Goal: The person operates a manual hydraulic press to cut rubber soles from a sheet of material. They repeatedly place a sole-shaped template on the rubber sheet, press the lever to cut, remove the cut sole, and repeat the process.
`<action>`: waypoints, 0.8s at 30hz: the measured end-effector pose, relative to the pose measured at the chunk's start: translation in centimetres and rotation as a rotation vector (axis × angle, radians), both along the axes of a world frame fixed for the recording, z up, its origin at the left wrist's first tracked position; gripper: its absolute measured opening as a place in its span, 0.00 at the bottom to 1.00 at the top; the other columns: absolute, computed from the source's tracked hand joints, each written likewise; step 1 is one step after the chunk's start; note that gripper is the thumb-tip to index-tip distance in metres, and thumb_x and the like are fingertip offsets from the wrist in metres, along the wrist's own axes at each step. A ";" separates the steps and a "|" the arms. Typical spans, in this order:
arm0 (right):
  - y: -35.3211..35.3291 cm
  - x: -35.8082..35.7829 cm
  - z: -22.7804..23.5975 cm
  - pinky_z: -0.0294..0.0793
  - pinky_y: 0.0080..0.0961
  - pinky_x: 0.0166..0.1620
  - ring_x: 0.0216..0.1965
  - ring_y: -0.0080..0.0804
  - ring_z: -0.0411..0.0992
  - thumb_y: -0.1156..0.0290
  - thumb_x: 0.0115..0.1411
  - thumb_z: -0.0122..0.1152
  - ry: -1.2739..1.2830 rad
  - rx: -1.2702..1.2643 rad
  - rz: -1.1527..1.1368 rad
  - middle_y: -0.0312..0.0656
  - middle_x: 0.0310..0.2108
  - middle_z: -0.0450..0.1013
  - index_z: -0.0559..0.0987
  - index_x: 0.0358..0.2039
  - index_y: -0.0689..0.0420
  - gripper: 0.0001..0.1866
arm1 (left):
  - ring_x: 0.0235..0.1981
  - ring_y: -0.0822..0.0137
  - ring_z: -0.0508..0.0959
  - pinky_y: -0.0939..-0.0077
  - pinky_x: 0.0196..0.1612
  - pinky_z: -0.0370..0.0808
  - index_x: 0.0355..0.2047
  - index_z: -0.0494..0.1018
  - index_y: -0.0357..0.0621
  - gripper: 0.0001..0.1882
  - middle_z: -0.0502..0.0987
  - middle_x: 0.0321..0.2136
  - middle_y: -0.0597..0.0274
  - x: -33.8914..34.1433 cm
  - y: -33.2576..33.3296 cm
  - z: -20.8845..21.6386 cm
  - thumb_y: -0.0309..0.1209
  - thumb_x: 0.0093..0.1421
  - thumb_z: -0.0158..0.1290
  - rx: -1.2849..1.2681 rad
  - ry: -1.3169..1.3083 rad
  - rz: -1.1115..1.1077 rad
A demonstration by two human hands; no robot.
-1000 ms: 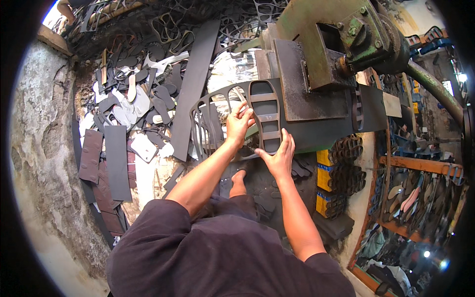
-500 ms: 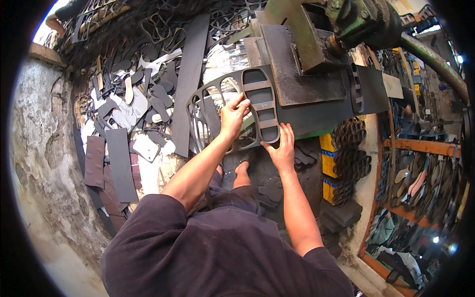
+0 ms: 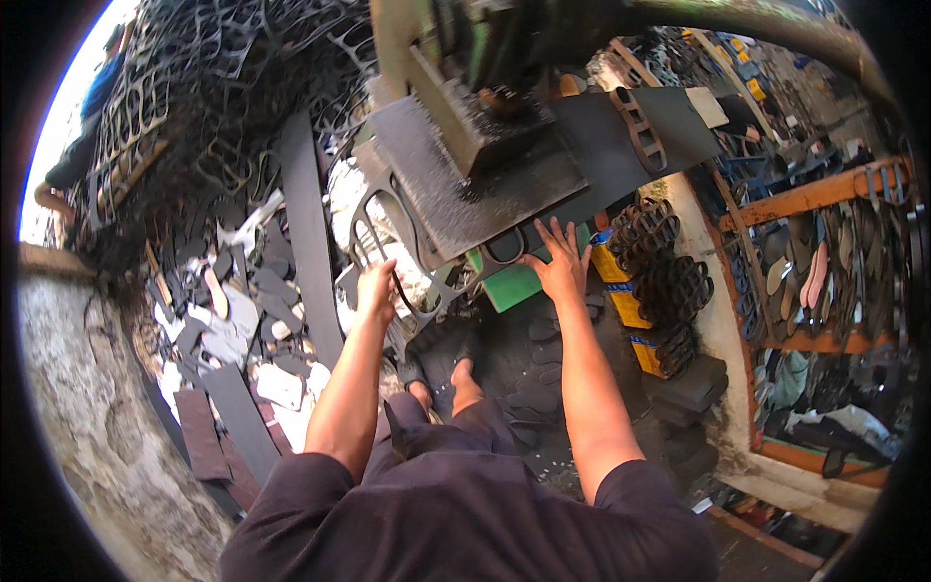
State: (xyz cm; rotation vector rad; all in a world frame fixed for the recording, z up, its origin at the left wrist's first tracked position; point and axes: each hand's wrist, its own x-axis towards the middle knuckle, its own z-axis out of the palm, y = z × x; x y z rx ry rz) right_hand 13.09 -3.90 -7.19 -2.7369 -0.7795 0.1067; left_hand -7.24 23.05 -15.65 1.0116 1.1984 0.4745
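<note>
A black sheet with foot-shaped cut-outs [image 3: 433,296] sticks out from under the press plate on the left. My left hand [image 3: 377,294] is closed around one of its thin strips. My right hand [image 3: 561,264] has its fingers spread at the plate's front edge, beside the rounded end of a cutting die [image 3: 504,258]. The rest of that die is hidden beneath the dark metal press plate [image 3: 524,199]. Under the right hand a green pad [image 3: 522,288] shows. Farther right, a second barred die [image 3: 638,131] lies on the uncut black sheet [image 3: 684,136].
Yellow-and-blue boxes [image 3: 621,303] and stacked dark dies [image 3: 669,291] stand to the right. Sole offcuts [image 3: 228,320] cover the floor at left, near a long black strip [image 3: 308,233]. Cut-out scraps [image 3: 223,87] pile up behind. A rough wall [image 3: 78,407] bounds the left side.
The press plate now covers the die that lay in the open between my hands. My left hand has moved left along the cut-out sheet. My right hand's fingers have spread, and more green pad shows.
</note>
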 end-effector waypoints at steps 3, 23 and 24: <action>0.2 2.7 -0.6 0.39 0.73 0.72 0.78 0.42 0.47 0.37 0.52 0.69 -0.004 0.014 -0.061 0.31 0.72 0.63 0.75 0.65 0.36 0.40 | 0.44 0.70 0.82 0.71 0.45 0.78 0.58 0.72 0.40 0.21 0.82 0.44 0.59 0.0 0.9 5.3 0.30 0.66 0.59 -0.225 -0.230 -0.083; -11.7 12.6 51.8 0.60 0.60 0.66 0.57 0.53 0.74 0.48 0.61 0.66 -1.342 0.074 -0.020 0.48 0.53 0.78 0.82 0.53 0.53 0.26 | 0.44 0.64 0.81 0.65 0.48 0.78 0.47 0.78 0.40 0.12 0.81 0.40 0.57 29.6 -13.4 62.6 0.33 0.69 0.53 1.828 -0.719 -0.420; -14.0 13.2 52.0 0.61 0.59 0.65 0.57 0.53 0.74 0.48 0.62 0.65 -1.370 0.030 -0.100 0.49 0.53 0.78 0.81 0.53 0.53 0.26 | 0.43 0.64 0.81 0.64 0.47 0.78 0.46 0.78 0.41 0.12 0.81 0.38 0.57 32.3 -15.3 63.8 0.33 0.68 0.52 1.877 -0.697 -0.458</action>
